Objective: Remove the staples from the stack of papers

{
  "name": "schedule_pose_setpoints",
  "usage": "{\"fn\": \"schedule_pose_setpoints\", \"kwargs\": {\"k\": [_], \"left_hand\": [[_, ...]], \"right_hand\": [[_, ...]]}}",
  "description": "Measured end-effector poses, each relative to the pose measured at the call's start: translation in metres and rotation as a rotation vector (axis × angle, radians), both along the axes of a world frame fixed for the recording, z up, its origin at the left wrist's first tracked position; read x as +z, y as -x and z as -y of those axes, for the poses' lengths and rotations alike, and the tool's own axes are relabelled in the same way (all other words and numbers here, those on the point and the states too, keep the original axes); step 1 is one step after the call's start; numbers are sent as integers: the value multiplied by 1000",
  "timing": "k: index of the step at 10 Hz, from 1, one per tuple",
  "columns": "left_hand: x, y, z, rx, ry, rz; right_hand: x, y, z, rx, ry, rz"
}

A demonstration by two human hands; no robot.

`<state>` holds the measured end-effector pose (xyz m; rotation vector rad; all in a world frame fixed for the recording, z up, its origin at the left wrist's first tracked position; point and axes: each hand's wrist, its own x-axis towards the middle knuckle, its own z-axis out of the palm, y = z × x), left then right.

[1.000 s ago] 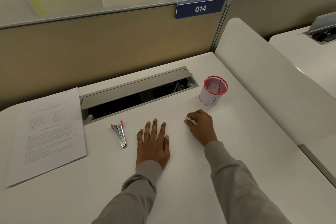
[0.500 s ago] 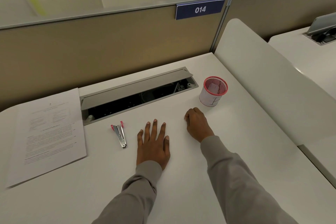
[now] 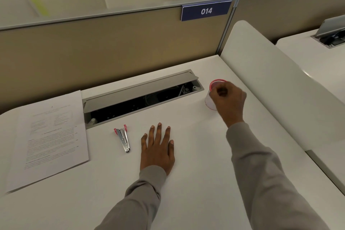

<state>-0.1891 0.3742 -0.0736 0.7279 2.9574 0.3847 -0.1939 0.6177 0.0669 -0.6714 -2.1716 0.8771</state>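
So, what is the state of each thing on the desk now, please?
stack of papers: flat on the desk, untouched.
staple remover: lying on the desk, not held.
left hand: flat on the desk, fingers straight.
right hand: over the cup, fingers curled; any hold unclear.
cup: upright, partly hidden by right hand.
cable tray lid: raised open.

Staple remover (image 3: 122, 139): silver, pink grips. Papers (image 3: 50, 136): white, black print. Cup (image 3: 209, 102): white, pink rim; sign (image 3: 206, 11): navy.
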Motion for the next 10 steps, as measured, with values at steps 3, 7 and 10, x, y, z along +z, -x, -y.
{"fn": "schedule_pose_setpoints", "kwargs": {"k": [3,7,10], "left_hand": [[-1,0,0,4,-4,19],[2,0,1,-11,-12,30],[3,1,0,-18,-16,-3]], "right_hand": [[5,14,-42,-47,-52,142],[-17,18,-59,-36,-181,272],[1,6,-39,-50,-122,103]]}}
